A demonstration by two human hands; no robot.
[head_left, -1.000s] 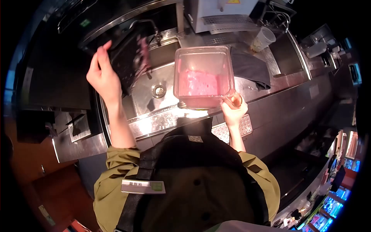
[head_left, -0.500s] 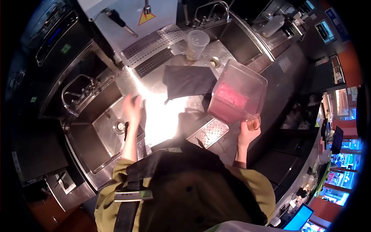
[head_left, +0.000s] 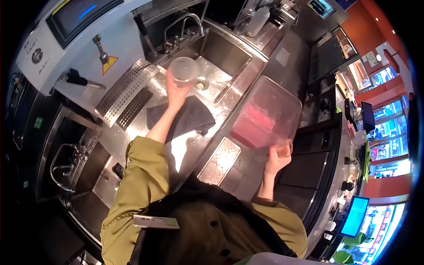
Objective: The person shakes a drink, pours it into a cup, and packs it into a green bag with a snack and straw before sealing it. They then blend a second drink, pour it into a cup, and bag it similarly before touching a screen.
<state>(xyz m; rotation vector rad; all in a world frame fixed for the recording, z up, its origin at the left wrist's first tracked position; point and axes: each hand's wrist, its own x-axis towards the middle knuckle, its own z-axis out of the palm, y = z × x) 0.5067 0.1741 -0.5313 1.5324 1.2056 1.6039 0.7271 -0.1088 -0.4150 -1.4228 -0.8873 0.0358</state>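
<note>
My left hand (head_left: 177,93) reaches forward with its fingers wrapped round the side of a clear plastic cup (head_left: 185,70), near the edge of the far sink. In my right hand (head_left: 278,160) is the near corner of a big see-through plastic container (head_left: 276,104), held out to the right over the counter front. Pink contents (head_left: 254,121) lie toward its left side. Under my left forearm a dark cloth (head_left: 194,117) is spread on the steel counter (head_left: 138,126).
Behind the cup is a steel sink (head_left: 221,57) with a tap (head_left: 185,20). A second sink (head_left: 95,201) lies at the near left. Beside the perforated drip tray (head_left: 126,88) stands a white machine (head_left: 88,48) with levers. A monitor (head_left: 354,216) is at the right.
My left hand has moved forward from beside the near sink and taken hold of the cup. My right hand still holds the container. The whole view has turned to the right.
</note>
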